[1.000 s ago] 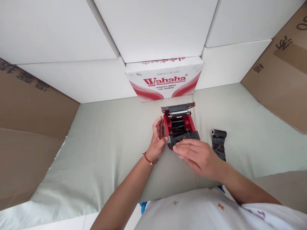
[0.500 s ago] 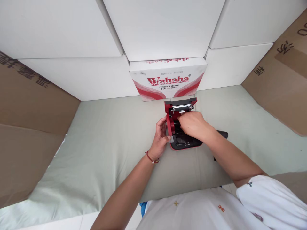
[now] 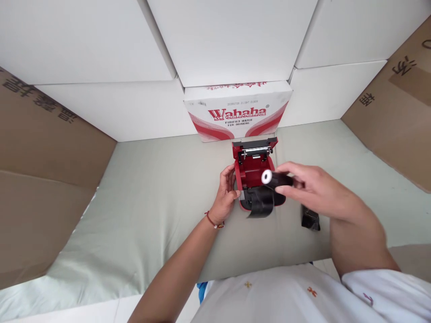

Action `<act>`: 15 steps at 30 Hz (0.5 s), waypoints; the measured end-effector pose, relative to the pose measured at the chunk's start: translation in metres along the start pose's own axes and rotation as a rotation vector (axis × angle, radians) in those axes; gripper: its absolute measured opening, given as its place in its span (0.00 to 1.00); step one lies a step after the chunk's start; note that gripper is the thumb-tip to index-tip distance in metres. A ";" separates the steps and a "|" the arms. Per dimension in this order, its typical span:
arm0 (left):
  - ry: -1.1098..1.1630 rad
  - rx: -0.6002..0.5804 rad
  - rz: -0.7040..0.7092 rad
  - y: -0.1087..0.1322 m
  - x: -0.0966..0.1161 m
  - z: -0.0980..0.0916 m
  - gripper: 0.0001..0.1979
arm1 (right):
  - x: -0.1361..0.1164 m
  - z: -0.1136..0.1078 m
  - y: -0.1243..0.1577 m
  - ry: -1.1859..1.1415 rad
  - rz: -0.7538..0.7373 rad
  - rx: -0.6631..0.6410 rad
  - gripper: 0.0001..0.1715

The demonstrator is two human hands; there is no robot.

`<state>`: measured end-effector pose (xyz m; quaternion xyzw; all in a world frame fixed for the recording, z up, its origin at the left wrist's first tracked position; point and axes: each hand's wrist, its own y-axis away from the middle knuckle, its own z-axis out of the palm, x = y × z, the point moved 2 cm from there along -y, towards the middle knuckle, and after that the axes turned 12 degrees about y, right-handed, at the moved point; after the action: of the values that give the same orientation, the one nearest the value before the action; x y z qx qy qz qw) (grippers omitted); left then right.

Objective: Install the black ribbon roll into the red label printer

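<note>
A small red and black label printer (image 3: 247, 176) stands on the cloth with its lid raised and its red inner bay showing. My left hand (image 3: 226, 193) grips its left side, the thumb on a grey piece near the front corner. Above the printer's right part, my right hand (image 3: 313, 186) holds a roll of black paper (image 3: 279, 179) between thumb and fingers. The white core of the roll faces left. A loose black strip (image 3: 261, 202) hangs down from the roll over the printer's front edge.
A black object (image 3: 310, 218) lies on the pale green cloth (image 3: 161, 188) right of the printer, its kind unclear. A Wahaha water box (image 3: 237, 112) stands behind, against white boxes (image 3: 232, 40). Brown cartons flank the left (image 3: 50, 179) and right (image 3: 400, 112).
My right hand has lifted the black roll out of the printer's bay and moved right, the strip now trailing over the front. My left hand keeps its grip on the printer.
</note>
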<state>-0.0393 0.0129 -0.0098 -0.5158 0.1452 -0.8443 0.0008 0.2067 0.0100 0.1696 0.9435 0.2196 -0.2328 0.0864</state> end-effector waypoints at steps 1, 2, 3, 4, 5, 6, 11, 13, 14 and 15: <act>-0.011 0.000 0.001 0.000 0.000 -0.001 0.43 | 0.011 -0.005 0.009 -0.046 0.046 -0.004 0.16; -0.020 -0.002 0.001 0.000 -0.001 -0.001 0.43 | 0.022 -0.008 0.016 -0.057 0.099 -0.009 0.18; -0.020 -0.003 0.002 0.000 -0.001 -0.001 0.43 | 0.034 -0.008 0.022 -0.042 0.145 -0.022 0.20; -0.011 -0.003 0.000 0.000 -0.001 -0.001 0.43 | 0.044 -0.006 0.026 -0.017 0.180 -0.044 0.20; 0.005 -0.003 -0.005 0.000 0.000 -0.001 0.43 | 0.054 0.000 0.028 0.005 0.199 -0.075 0.20; 0.027 0.001 -0.013 0.000 0.001 -0.001 0.43 | 0.061 0.007 0.029 0.020 0.208 -0.112 0.20; 0.147 0.061 -0.048 0.000 0.005 0.004 0.42 | 0.083 0.037 0.026 0.066 0.261 -0.114 0.27; 0.170 0.070 -0.049 -0.001 0.006 0.006 0.41 | 0.094 0.037 0.027 0.167 0.330 -0.030 0.29; 0.176 0.073 -0.051 -0.001 0.006 0.006 0.41 | 0.101 0.036 0.028 0.242 0.367 0.000 0.29; 0.180 0.075 -0.054 -0.001 0.006 0.006 0.41 | 0.110 0.035 0.030 0.316 0.399 0.006 0.28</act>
<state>-0.0373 0.0116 -0.0018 -0.4411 0.0988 -0.8919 -0.0156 0.2934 0.0152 0.0883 0.9931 0.0388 -0.0613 0.0923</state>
